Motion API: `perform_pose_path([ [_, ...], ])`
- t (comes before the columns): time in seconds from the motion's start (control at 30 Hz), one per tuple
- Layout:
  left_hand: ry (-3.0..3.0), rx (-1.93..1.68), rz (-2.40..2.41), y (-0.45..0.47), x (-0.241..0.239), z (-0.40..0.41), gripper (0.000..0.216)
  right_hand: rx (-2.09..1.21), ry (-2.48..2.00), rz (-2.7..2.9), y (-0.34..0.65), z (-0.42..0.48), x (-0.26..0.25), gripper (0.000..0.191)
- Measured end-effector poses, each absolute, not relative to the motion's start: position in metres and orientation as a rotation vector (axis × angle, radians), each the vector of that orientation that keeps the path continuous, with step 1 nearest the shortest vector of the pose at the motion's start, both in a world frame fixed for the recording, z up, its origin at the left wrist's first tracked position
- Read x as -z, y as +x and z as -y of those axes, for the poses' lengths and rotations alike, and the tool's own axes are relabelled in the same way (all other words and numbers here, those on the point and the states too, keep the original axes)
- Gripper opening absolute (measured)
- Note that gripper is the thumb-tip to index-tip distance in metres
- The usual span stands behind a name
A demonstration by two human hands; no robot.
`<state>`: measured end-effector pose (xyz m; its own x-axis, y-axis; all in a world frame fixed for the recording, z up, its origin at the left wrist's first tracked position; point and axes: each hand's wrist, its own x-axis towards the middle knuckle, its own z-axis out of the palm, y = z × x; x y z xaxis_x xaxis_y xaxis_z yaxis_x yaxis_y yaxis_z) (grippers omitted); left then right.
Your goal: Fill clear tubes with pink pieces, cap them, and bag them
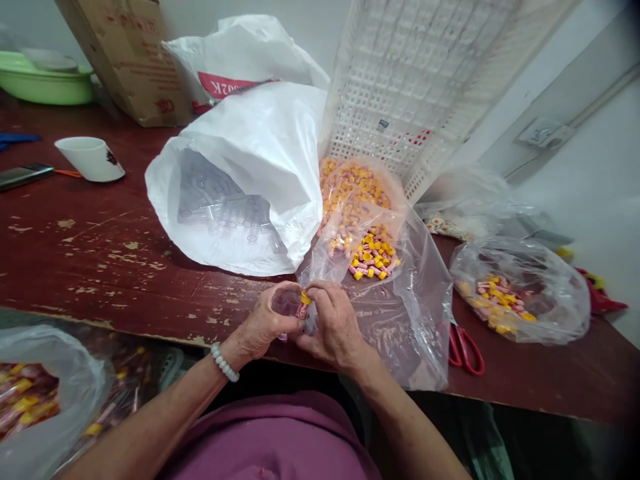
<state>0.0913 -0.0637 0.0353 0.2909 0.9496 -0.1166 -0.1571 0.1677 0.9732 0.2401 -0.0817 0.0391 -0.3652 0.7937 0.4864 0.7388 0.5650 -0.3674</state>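
Pinching a yellow-capped piece (304,304), right hand (333,323) sat close beside left hand (263,323), which gripped what looked like clear plastic (285,303); piece was at the near edge of the table (125,283).

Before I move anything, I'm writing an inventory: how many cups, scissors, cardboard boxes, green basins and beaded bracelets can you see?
White cup: 1
Red-handled scissors: 1
Cardboard box: 1
Green basin: 1
Beaded bracelet: 1
Total: 5

Free tabletop (100,247) left, white sack (265,147) blocking ahead
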Motion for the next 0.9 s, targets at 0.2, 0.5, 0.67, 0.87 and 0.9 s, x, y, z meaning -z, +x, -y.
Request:
perform_pose_path([
  [0.2, 0.989, -1.021, -0.982, 0.084, -0.032, 0.059, 0.047, -0.211, -1.308, 2.03, 0.282, 0.063, -0.052, 0.055],
  [0.5, 1.459, -1.132, -1.093, 0.08, -0.036, 0.05, 0.042, 0.01, -1.815, 1.843, 0.352, 0.005, 0.008, 0.018],
  [0.67, 1.647, -1.087, -1.061, 0.084, -0.029, 0.052, 0.04, -0.216, -1.581, 1.542, 0.331, 0.036, -0.021, 0.029],
  [0.87, 1.864, -1.037, -1.065, 0.089, -0.029, 0.053, 0.043, -0.4, -1.161, 1.817, 0.272, 0.085, -0.083, 0.021],
  [0.9, 1.901, -1.032, -1.073, 0.089, -0.031, 0.054, 0.044, -0.397, -1.137, 1.874, 0.266, 0.088, -0.086, 0.024],
])
